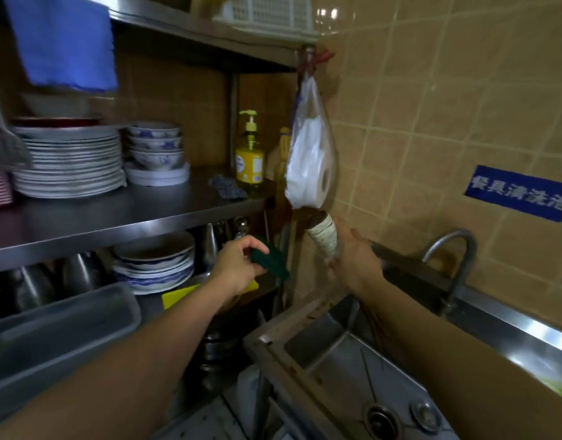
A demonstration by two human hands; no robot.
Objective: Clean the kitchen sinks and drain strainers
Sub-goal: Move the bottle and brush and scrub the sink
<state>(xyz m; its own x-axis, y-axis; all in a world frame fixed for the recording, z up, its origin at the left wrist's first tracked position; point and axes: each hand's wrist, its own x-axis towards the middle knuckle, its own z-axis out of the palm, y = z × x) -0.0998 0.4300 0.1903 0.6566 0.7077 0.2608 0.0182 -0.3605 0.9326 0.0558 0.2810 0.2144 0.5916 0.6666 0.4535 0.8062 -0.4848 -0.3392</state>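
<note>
My left hand grips a dark green scouring pad in front of the lower shelf. My right hand is raised by the tiled wall and holds a whitish, ribbed, cone-shaped object just under a hanging plastic bag. Below both hands lies the steel sink, with its drain strainer and a round plug at the bottom. A curved tap rises behind the sink at the right.
A steel shelf at the left carries stacked plates, bowls and a yellow soap pump bottle. A plastic bag with a paper roll hangs from the shelf corner. A grey tub stands lower left.
</note>
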